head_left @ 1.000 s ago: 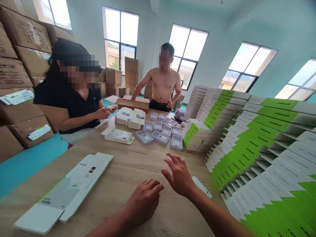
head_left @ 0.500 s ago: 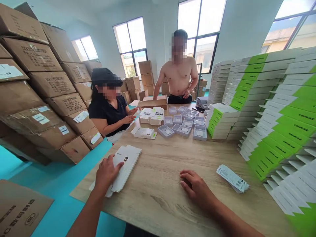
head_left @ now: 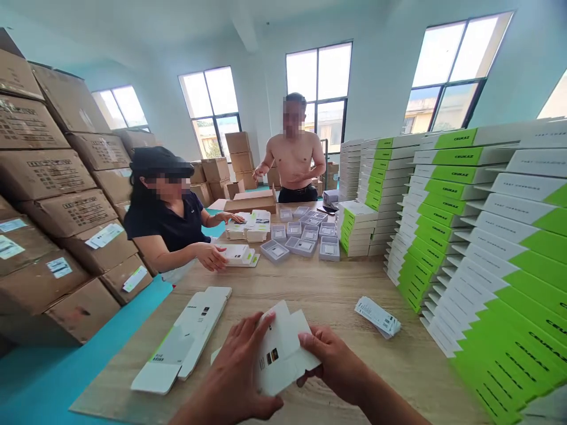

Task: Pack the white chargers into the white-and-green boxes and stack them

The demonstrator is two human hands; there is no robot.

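Off the flat white-and-grey cardboard cartons (head_left: 188,339) comes the left hand (head_left: 237,366), now curved half-open around a white cardboard carton (head_left: 283,360) above the wood-grain desk (head_left: 328,289), the right hand (head_left: 339,360) pinching its edge, so two-handed handling looks under way, beside stacked white-and-green boxes (head_left: 436,236) reading "CEUKAZ" and "FAST CHARGING".

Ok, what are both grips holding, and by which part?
A white carton: the left grip spans its left side, the right grip pinches its right edge.
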